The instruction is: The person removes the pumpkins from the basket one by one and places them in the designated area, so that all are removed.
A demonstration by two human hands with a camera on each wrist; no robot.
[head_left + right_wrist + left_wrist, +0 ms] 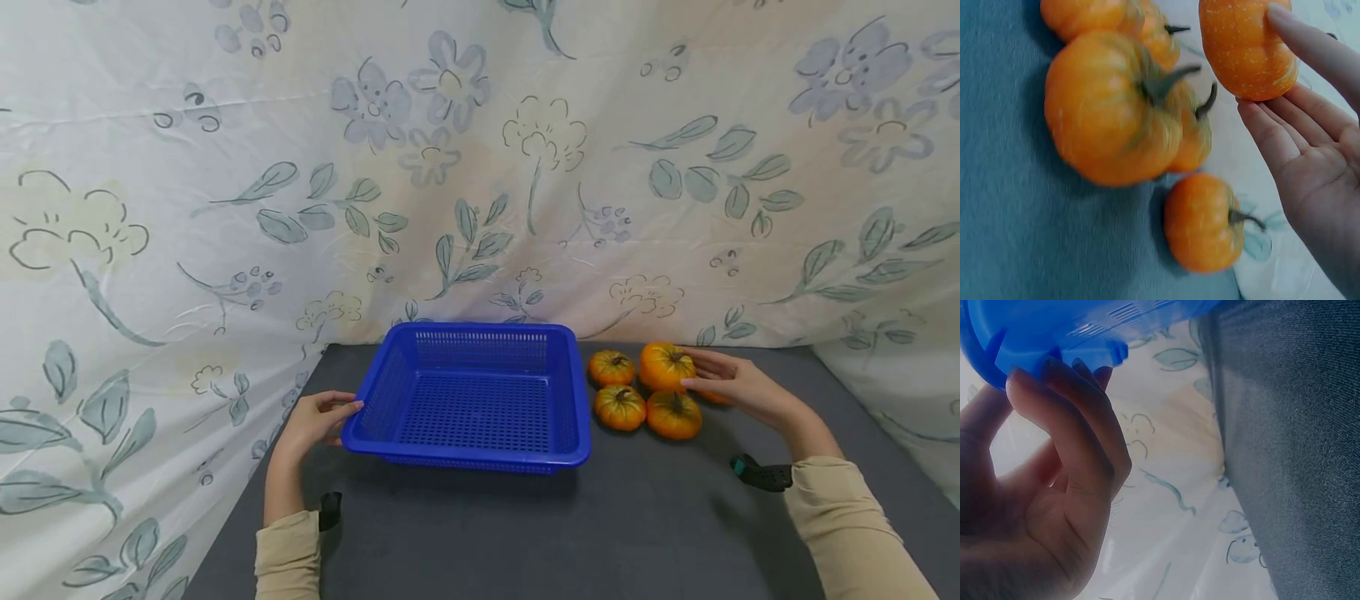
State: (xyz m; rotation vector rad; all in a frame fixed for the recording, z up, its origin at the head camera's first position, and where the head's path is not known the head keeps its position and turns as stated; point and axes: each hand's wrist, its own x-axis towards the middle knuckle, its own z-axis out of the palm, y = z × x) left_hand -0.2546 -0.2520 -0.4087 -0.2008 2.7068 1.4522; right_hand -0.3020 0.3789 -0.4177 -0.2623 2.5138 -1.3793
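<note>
My left hand [311, 423] grips the left rim of a blue plastic basket [487, 458], thumb on top and fingertips under the edge. Slotted walls and a mesh bottom show inside the basket. Over on the right, my right hand [746, 390] holds an orange pumpkin [662, 367] between thumb and fingers, raised above the others. The right wrist view shows this held pumpkin [1244, 53] pinched from the side, apart from the table. Several small pumpkins with dark stems sit close below it, among them a front one [674, 415] and a left one [620, 407].
A dark grey table [480, 542] lies under everything. Floral cloth [480, 167] hangs behind the table and along both sides. The pumpkins cluster just right of the basket, near the back edge. A dark band [761, 473] is on the right wrist.
</note>
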